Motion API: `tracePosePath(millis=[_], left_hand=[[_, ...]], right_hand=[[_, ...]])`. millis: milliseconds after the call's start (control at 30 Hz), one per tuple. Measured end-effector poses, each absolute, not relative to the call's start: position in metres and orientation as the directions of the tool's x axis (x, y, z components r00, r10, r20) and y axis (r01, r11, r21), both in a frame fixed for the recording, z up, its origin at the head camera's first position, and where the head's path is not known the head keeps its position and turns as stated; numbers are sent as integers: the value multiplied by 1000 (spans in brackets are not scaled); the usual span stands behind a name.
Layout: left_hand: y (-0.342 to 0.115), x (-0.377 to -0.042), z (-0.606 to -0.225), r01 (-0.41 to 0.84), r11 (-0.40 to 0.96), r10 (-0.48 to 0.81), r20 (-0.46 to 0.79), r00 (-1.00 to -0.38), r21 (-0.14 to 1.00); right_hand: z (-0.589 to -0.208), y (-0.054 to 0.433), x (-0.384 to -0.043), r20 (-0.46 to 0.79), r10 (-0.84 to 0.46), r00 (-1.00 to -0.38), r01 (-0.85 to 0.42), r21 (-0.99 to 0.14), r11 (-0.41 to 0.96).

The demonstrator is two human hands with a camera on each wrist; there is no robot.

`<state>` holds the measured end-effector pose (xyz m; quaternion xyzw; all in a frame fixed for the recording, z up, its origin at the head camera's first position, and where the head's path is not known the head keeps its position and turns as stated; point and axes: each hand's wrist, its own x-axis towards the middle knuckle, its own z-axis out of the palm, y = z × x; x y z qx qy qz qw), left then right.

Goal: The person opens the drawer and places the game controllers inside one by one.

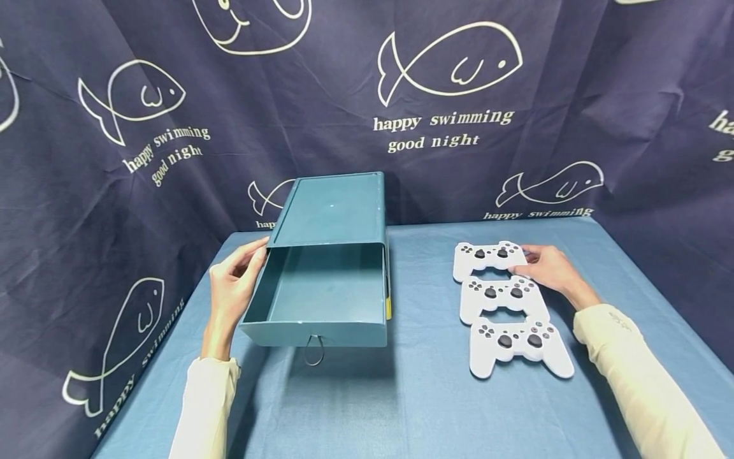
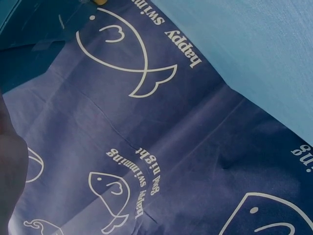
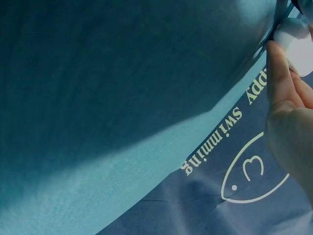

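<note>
A teal drawer box stands left of the middle, its drawer pulled out, the inside bare. A small wire ring pull hangs from the drawer front. My left hand touches the box's left side near the front top corner, thumb and index finger reaching to it. On the right, three white game controllers lie in a column: the far one, the middle one and the near one. My right hand grips the far controller's right handle, which also shows in the right wrist view.
A blue cloth covers the table. Dark blue curtains with fish drawings and lettering close off the back and sides. A yellow patch shows on the box's right side.
</note>
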<state>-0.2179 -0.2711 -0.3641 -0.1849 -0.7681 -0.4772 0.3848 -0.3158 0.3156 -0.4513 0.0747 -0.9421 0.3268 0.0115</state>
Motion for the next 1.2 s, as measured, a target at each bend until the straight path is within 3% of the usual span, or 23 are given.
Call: tracePosePath(millis=[700, 1200], left_hand=[[-270, -216, -364, 645, 488, -79, 765, -639, 588], [-270, -215, -363, 646, 484, -84, 766, -638, 591]], right_hand=[[-440, 315, -316, 113, -154, -982, -191, -557, 808], [-444, 310, -303, 179, -76, -981, -167, -580, 797]])
